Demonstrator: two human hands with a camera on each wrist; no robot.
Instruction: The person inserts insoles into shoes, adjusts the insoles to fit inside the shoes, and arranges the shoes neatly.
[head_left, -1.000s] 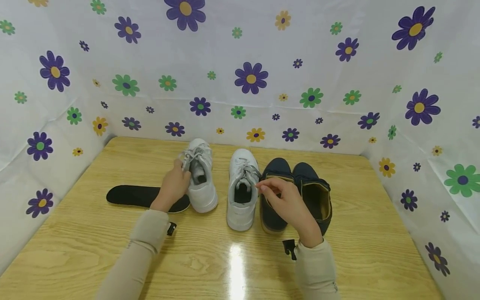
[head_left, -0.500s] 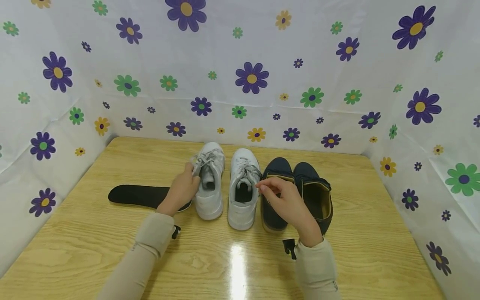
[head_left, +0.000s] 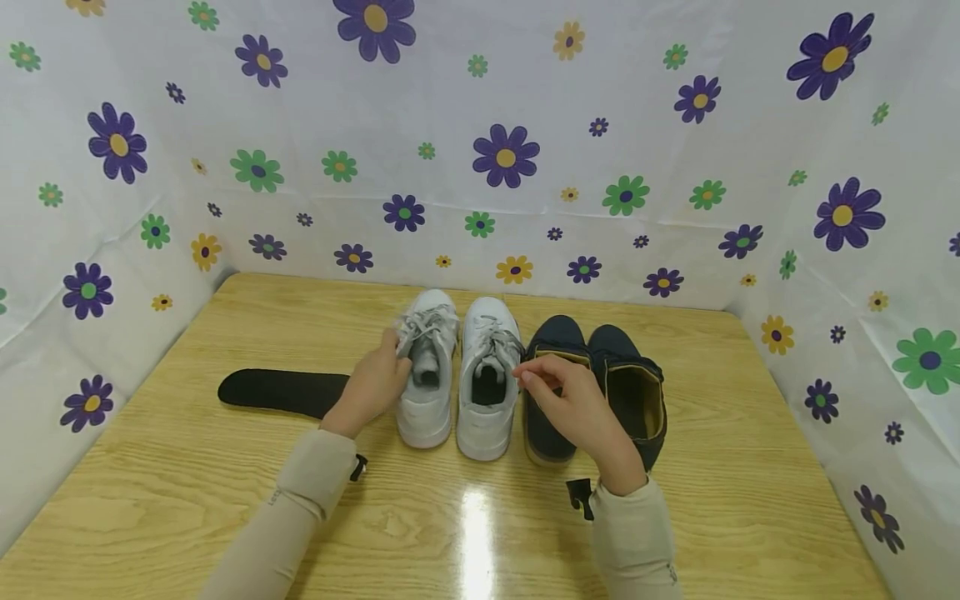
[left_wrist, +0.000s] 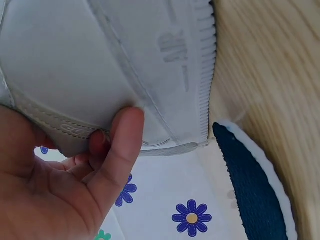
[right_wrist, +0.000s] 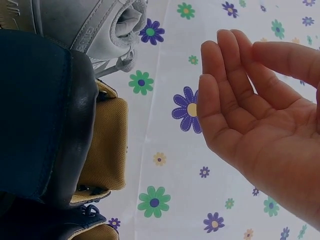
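My left hand point(head_left: 372, 385) grips the upper side of a white lace-up sneaker point(head_left: 423, 421), thumb on one face and fingers curled over the collar. In the left wrist view the sneaker's side panel point(left_wrist: 145, 60) fills much of the picture. A second white sneaker point(head_left: 482, 435) stands just to its right, toe toward the back. My right hand point(head_left: 579, 408) hovers over a dark navy shoe point(head_left: 557, 333), touching nothing. Seen in the right wrist view, its fingers are loosely bent and hold nothing. Another navy shoe point(head_left: 611, 343) with a tan lining stands at the right of the row.
A black insole point(head_left: 277, 392) lies flat on the wooden table point(head_left: 405, 533), left of the sneakers and partly behind my left hand. White cloth point(head_left: 420, 100) printed with flowers encloses the back and both sides.
My left hand has moved right with the left sneaker, bringing it close beside the other white one. The right hand has stayed where it was.
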